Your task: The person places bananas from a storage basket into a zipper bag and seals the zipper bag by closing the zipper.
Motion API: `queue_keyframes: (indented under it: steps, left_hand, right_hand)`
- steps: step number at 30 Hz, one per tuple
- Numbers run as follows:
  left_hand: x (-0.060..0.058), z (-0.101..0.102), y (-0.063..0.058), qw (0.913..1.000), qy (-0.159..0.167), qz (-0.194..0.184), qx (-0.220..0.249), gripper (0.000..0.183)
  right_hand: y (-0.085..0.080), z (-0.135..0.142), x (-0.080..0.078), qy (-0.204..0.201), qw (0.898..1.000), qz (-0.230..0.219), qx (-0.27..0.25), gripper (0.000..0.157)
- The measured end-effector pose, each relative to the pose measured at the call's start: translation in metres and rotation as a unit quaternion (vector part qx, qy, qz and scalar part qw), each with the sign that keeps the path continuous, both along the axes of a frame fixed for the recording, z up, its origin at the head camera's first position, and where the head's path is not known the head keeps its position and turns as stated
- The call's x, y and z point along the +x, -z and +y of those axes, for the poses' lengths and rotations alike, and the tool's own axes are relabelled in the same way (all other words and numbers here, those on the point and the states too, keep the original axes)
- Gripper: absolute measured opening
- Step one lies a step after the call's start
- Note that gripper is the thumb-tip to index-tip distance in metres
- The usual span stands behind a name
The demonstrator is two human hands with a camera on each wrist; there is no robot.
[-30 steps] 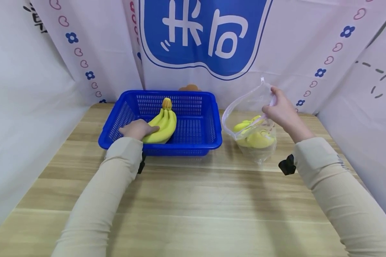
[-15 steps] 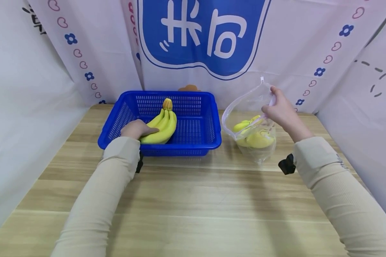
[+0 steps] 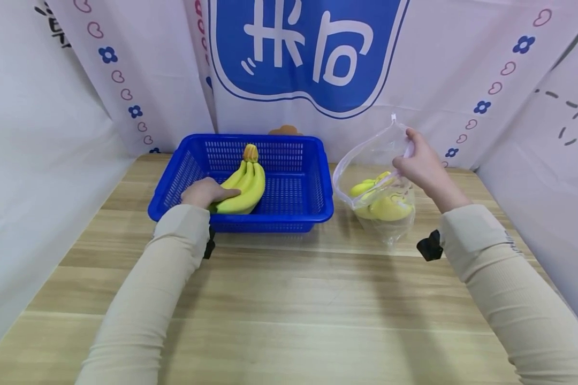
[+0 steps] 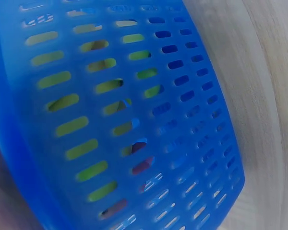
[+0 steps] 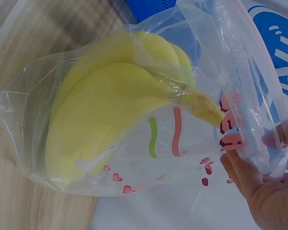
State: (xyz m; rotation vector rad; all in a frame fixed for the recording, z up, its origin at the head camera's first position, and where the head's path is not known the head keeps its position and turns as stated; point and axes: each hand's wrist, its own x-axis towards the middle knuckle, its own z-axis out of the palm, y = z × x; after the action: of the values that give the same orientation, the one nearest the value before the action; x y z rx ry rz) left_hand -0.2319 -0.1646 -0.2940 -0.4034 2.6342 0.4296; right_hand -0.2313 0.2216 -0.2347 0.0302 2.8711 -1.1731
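A bunch of yellow bananas [image 3: 246, 187] lies in the blue plastic basket [image 3: 318, 216], its brown stem towards the back. My left hand [image 3: 205, 193] reaches over the basket's front left and grips the bunch's lower end, thumb on top; the other fingers are hidden. Through the slotted basket wall [image 4: 156, 115], the left wrist view shows patches of yellow-green. My right hand [image 3: 421, 163] pinches the rim of a clear zip bag [image 3: 361, 155], whose mouth gapes towards the left. Inside that bag is another bunch of bananas [image 5: 110, 100], seen close in the right wrist view.
Basket and bag stand side by side at the back of a wooden table [image 3: 289, 310]. Behind them hangs a white cloth [image 3: 149, 64] with a blue printed sign, and white cloth walls flank both sides.
My left hand has shifted very slightly on the bananas in the basket. The right hand and the bag stay in place; the head view moves a little.
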Motion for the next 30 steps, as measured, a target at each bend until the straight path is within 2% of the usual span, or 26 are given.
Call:
queue_keyframes:
  steps: [6, 11, 25, 30]
  left_hand:
    - [-0.0005, -0.0004, -0.0016, 0.9999, 0.005, -0.001, 0.009, 0.074]
    - [0.0, 0.0004, -0.003, 0.9997, 0.008, -0.007, 0.023, 0.076]
    - [0.0006, -0.0004, 0.0053, 0.9925, 0.017, -0.028, 0.118, 0.089]
    - [0.0002, 0.0008, 0.0065, 0.9908, 0.022, -0.029, 0.131, 0.088]
  right_hand:
    - [-0.0012, 0.0005, 0.0011, 0.002, 1.0, 0.003, 0.002, 0.082]
    - [-0.0008, 0.0006, 0.0008, 0.002, 1.0, 0.005, 0.001, 0.081]
    - [0.0014, 0.0008, 0.0013, -0.001, 1.0, -0.002, -0.002, 0.082]
    - [0.0005, 0.0022, 0.0028, -0.002, 1.0, -0.001, 0.004, 0.082]
